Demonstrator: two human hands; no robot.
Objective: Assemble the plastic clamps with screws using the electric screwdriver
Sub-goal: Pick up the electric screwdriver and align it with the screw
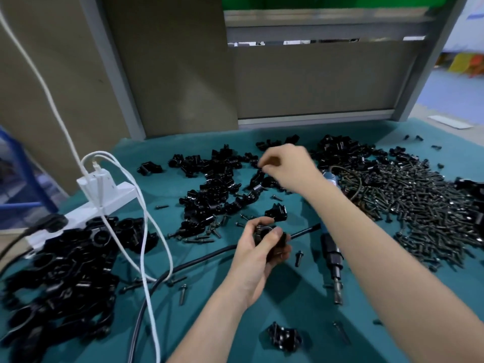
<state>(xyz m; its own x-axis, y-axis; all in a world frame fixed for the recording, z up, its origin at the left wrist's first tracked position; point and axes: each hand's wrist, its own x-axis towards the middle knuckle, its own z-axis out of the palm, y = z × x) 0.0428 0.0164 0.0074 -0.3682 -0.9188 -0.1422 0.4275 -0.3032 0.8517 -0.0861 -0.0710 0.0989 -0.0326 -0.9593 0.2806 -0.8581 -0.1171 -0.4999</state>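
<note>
the left hand [258, 247] gripped a black plastic clamp [271, 233] near the middle of the teal mat [301, 331], fingers and thumb curled round it. the right hand [286, 167] reached far over the loose clamp halves [209, 179], fingers curled. blur hid whether it pinched a piece, so that could not be told. the electric screwdriver [332, 255] lay just right of the left hand, bit pointing near.

the step looked like fetching the mating part. it would go best by picking 1 half cleanly and seating it square on the held clamp so the holes line up, then taking 1 screw from the screw heap [408, 205] on the right.

no bin held parts: all lay loose on the mat, with a pile of clamps [65, 271] at near left. a blue crate-like frame [15, 179] stood at the left edge, its contents hidden.
</note>
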